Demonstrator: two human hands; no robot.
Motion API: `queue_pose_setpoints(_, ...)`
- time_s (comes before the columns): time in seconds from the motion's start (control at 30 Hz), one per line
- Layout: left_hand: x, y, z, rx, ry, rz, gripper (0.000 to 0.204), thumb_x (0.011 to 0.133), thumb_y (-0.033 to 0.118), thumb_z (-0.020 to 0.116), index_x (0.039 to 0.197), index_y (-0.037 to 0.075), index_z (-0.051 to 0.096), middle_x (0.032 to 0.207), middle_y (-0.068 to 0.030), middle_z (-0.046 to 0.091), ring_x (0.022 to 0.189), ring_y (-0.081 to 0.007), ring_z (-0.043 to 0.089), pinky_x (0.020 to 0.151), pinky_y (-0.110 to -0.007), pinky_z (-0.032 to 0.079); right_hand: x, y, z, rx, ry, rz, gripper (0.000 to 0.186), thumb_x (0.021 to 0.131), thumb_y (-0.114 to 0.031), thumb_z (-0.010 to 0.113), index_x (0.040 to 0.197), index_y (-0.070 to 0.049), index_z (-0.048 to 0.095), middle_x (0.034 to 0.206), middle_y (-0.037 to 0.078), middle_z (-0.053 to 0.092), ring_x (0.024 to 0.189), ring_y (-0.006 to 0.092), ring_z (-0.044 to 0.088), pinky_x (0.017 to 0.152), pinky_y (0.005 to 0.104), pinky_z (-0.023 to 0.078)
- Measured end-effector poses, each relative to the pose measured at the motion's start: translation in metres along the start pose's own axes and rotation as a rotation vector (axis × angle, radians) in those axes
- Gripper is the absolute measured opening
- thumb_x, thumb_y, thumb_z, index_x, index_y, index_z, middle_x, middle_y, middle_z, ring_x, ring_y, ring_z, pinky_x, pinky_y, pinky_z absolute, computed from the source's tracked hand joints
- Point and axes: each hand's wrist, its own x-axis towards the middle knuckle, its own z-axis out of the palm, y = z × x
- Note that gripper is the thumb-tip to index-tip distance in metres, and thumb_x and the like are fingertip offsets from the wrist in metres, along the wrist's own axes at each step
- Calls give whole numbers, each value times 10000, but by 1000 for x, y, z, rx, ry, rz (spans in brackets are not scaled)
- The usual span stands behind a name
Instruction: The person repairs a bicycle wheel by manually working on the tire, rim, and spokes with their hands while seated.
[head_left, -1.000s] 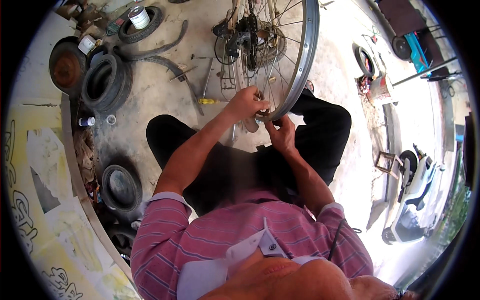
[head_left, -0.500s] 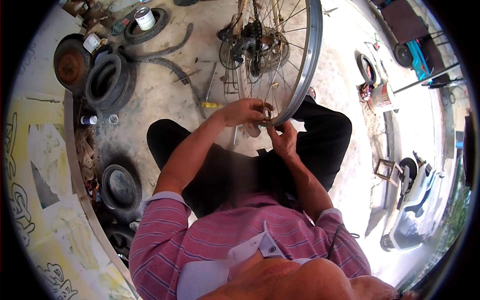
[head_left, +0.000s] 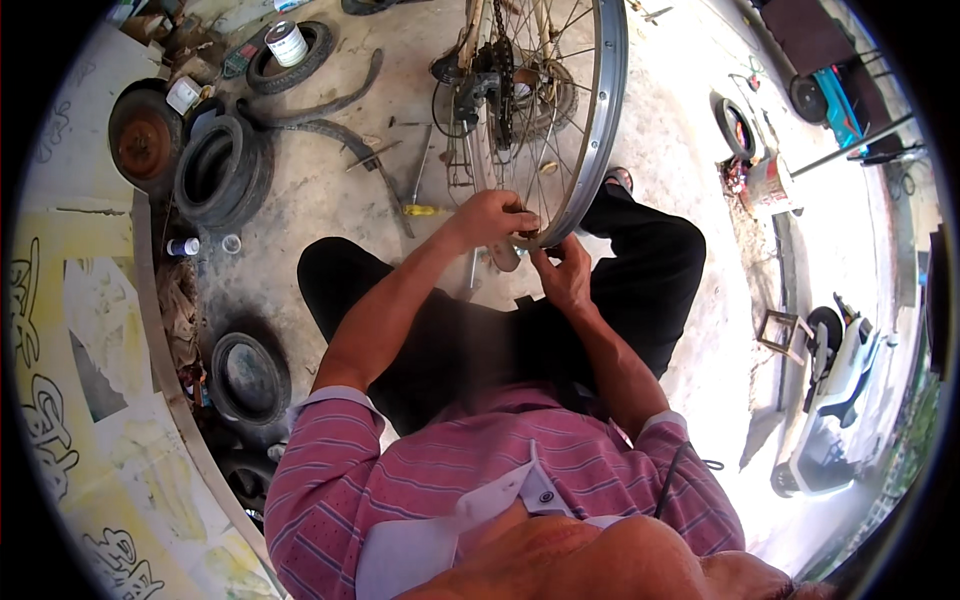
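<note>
A bicycle wheel with a silver rim and thin spokes rises in front of me, beside the dark chain and derailleur. My left hand is at the bottom of the rim among the spokes, fingers curled round something small that they hide. My right hand pinches the rim from below, just beside the left. A rounded, pale curved piece hangs under my left hand. A yellow-handled tool lies on the floor to the left of the wheel.
Stacked tyres, a rusty wheel and a can on a tyre are at left, another tyre lower down. At right are a loose tyre, a bucket, a small stool and a white scooter.
My left hand dipped from its earlier position, then rose slightly, fingers still at the rim. The rim and my right hand shifted only a little; the view moved slightly.
</note>
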Motion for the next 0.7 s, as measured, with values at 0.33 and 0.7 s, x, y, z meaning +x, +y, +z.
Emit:
queue_pose_setpoints(0.33,10,-8,-1,95,-5,-42,419,819,369,770,885,-42,717,754,-143,706,682,-190,676,646,-350,535,1,5,1,12,-3,-38,205,846,-59,758,1005,7,647,898,137,672,768,243,702,691,338,569)
queue_pose_setpoints(0.7,9,-7,2,264,96,81,293,864,223,681,1008,-32,700,805,-118,722,720,-181,695,642,-328,531,0,2,1,-14,-26,10,210,846,-57,753,1016,5,648,920,131,684,798,240,712,716,339,570)
